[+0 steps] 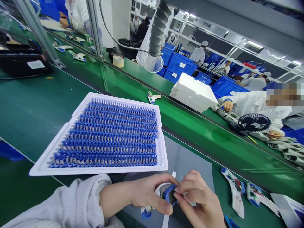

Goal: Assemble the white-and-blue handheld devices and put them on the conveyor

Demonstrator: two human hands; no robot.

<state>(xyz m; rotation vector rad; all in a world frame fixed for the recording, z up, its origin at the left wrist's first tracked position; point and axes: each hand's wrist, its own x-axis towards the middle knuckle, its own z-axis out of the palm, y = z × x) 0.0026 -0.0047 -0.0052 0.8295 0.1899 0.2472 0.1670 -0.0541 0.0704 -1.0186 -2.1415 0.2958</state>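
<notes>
A white-and-blue handheld device housing [169, 193] with a dark panel is gripped in my left hand [144, 191], thumb in front and fingers around its back. My right hand [200, 198] is closed in a pinch, thumb and fingertips at the edge of the dark panel; whether a small part lies between them is hidden. Below the hands is a grey mat [199, 167] with a white strip. Just beyond my left forearm sits a white tray [163, 155] holding many rows of small blue parts with metal pieces [111, 136].
Two open device halves [235, 193] [255, 196] lie to the right. Another half [153, 97] is on the green conveyor belt [187, 126]. Beyond it stand stacked white trays [193, 91], a black fan [254, 122] and a co-worker [256, 103]. A duct nozzle [154, 61] hangs overhead.
</notes>
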